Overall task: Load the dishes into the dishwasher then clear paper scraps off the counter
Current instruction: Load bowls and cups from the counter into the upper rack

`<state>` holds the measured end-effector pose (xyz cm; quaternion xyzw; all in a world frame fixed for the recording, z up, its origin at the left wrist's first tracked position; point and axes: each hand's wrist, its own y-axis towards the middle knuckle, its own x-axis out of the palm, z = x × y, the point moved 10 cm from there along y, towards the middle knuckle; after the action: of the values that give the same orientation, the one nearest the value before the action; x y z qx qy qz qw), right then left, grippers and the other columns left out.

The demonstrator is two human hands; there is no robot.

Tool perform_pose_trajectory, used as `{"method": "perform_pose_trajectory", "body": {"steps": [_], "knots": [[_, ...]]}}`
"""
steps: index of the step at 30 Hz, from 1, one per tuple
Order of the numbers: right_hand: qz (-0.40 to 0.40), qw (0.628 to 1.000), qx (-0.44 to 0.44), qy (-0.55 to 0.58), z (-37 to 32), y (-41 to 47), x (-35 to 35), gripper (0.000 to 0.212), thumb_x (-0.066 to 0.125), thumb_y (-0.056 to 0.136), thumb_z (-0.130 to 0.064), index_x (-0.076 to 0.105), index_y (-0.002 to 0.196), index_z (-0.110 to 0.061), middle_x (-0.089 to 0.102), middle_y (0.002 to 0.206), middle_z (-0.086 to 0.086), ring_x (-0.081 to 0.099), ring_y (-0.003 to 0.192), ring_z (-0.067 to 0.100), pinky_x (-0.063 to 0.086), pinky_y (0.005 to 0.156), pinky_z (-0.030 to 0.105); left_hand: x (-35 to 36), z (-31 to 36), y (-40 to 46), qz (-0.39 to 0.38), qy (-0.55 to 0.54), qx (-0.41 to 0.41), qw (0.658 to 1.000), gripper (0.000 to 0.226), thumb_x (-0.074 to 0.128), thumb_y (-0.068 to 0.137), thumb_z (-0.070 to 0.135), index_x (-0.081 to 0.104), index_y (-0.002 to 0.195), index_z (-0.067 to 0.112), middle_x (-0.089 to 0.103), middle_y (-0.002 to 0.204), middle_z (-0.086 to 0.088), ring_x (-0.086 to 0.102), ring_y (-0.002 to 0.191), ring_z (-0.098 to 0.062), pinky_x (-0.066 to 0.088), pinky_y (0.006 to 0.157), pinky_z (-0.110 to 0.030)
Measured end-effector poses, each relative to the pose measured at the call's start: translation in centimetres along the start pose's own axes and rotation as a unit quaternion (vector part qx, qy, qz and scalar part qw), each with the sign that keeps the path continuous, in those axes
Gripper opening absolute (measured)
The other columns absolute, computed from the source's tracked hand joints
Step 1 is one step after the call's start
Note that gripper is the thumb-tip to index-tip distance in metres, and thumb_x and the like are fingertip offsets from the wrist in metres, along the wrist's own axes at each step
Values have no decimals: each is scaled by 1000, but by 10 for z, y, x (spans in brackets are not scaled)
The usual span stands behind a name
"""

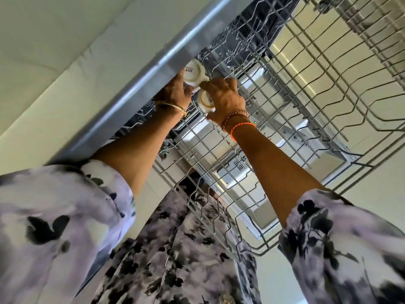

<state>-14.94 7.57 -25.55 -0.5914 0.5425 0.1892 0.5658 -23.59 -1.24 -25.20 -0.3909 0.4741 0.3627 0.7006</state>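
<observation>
Cups are sitting at the far left end of the pulled-out grey wire dishwasher rack [291, 110]: two small round white plastic ones, each lying on its side with its mouth turned toward the camera. The upper small white cup [195, 72] is sitting just under the brushed steel edge of the counter [140, 84], and the lower small white cup [206, 102] is lying just beside it, among the rack's wire tines. The rest of the rack is showing only bare wire, with the shiny steel inner face of the open dishwasher door [285, 51] beneath it.

The left hand [177, 91] is reaching forward with the arm stretched out, its fingers curling round the upper cup from below. The right hand [225, 99] is reaching in beside it, its fingers and thumb wrapping over the lower cup. The two hands are nearly touching.

Dark printed letters reading "SIST" are showing on the side of the upper cup; a few letters on the lower one are too cut off to read.

A gold bangle [173, 107] is circling the left wrist, and an orange cord bracelet [241, 128] the right. Both sleeves [54, 216] are pale lilac with dark floral print.
</observation>
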Motion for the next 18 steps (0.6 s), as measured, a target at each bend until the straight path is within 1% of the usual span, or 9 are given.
{"method": "perform_pose_trajectory", "body": {"steps": [3, 5, 8, 9, 11, 13, 14, 16, 18], "knots": [[7, 1000, 4, -8, -2, 0, 0, 75, 66, 83, -18, 24, 145, -31, 27, 148, 1, 17, 137, 29, 50, 86, 38, -3, 3, -2, -1, 3, -5, 1000, 61, 51, 91, 23, 24, 146, 22, 35, 147, -2, 34, 134, -21, 28, 103, -35], [18, 1000, 10, -1, -2, -3, -1, 78, 65, 82, -11, 24, 145, -31, 24, 149, 2, 17, 137, 29, 50, 87, 39, -4, 4, -10, 11, -18, -6, 1000, 60, 50, 90, 20, 27, 145, 18, 37, 146, -7, 37, 133, -24, 30, 102, -37], [21, 999, 22, 24, 0, -16, -1, 83, 63, 79, -1, 23, 145, -30, 17, 151, 3, 17, 137, 27, 50, 86, 39, -15, 7, -26, 89, -21, 21, 996, 57, 55, 80, 17, 46, 134, 4, 52, 131, -23, 53, 117, -37, 44, 91, -47], [26, 999, 27, 32, 2, -22, -3, 83, 62, 78, 1, 24, 145, -29, 15, 152, 4, 17, 137, 27, 51, 86, 38, -17, 6, -30, 100, -16, 18, 995, 59, 57, 78, 13, 45, 135, 4, 50, 133, -23, 52, 118, -38, 44, 91, -49], [38, 998, 34, 43, 6, -35, -6, 80, 60, 78, 3, 27, 144, -28, 14, 153, 5, 19, 137, 27, 53, 84, 37, -11, 6, -38, 46, -8, -7, 999, 66, 55, 84, 10, 28, 144, 13, 30, 149, -15, 33, 135, -33, 31, 105, -49], [47, 996, 43, 64, 13, -50, -7, 75, 60, 79, 2, 31, 142, -26, 17, 151, 5, 23, 134, 27, 54, 82, 38, -8, 9, -46, 12, -14, -25, 1000, 66, 49, 90, 14, 16, 148, 17, 14, 155, -8, 14, 143, -27, 17, 113, -46], [56, 994, 53, 79, 18, -59, -10, 73, 60, 79, 1, 33, 141, -25, 20, 150, 5, 26, 133, 27, 54, 80, 38, -10, 13, -51, 9, -18, -33, 999, 65, 46, 92, 16, 14, 148, 16, 11, 156, -7, 10, 144, -25, 14, 114, -45], [92, 987, 72, 111, 25, -79, -18, 66, 59, 79, 1, 38, 137, -22, 28, 145, 6, 32, 131, 26, 54, 78, 36, -18, 22, -63, -2, -38, -49, 998, 60, 44, 94, 18, 17, 147, 14, 14, 155, -7, 13, 143, -23, 16, 112, -41], [143, 975, 80, 150, 30, -98, -30, 58, 56, 79, 1, 42, 133, -15, 37, 137, 8, 42, 124, 27, 52, 74, 30, -23, 37, -73, -12, -65, -34, 997, 51, 45, 93, 17, 31, 142, 12, 26, 151, -10, 23, 138, -24, 24, 106, -36]]}}
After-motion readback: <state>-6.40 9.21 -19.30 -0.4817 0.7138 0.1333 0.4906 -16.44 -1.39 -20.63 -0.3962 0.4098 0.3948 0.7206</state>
